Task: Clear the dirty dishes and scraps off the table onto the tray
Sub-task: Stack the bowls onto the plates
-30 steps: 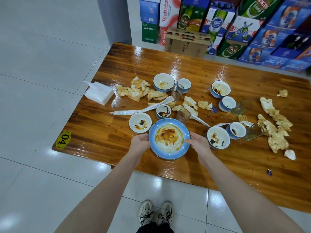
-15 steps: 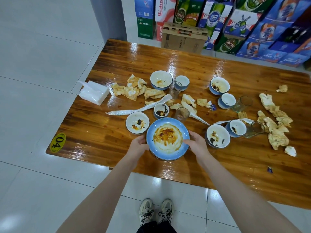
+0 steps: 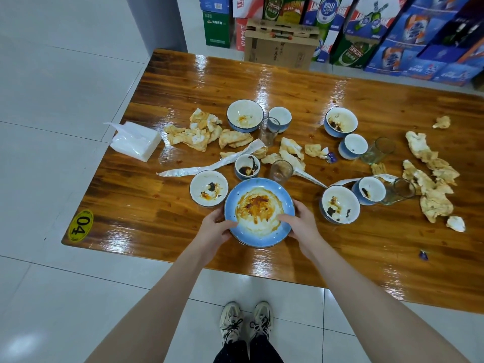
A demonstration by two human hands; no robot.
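Observation:
A large blue plate [image 3: 259, 187] smeared with orange sauce sits near the front edge of the wooden table [image 3: 146, 205]. My left hand [image 3: 216, 229] grips its left rim, thumb on top. My right hand [image 3: 301, 224] grips its right rim, thumb lying inside the plate. Several dirty blue-and-white bowls stand around it, among them a shallow one [image 3: 208, 187] just left, a small cup with dark sauce [image 3: 247, 166] behind and a bowl [image 3: 340, 204] to the right. Crumpled stained napkins [image 3: 199, 132] and more napkins [image 3: 432, 189] lie scattered. No tray is in view.
Several empty glasses stand among the bowls, one [image 3: 280, 171] right behind the plate. A white tissue pack [image 3: 135, 140] lies at the table's left edge. Long paper wrappers [image 3: 209, 165] cross the middle. Stacked beer cartons [image 3: 366, 35] line the far wall. My shoes [image 3: 246, 326] stand below.
Both hands have closed further onto the plate's rim, with the thumbs now over its edge. The plate has come slightly toward me, away from the bowls behind it.

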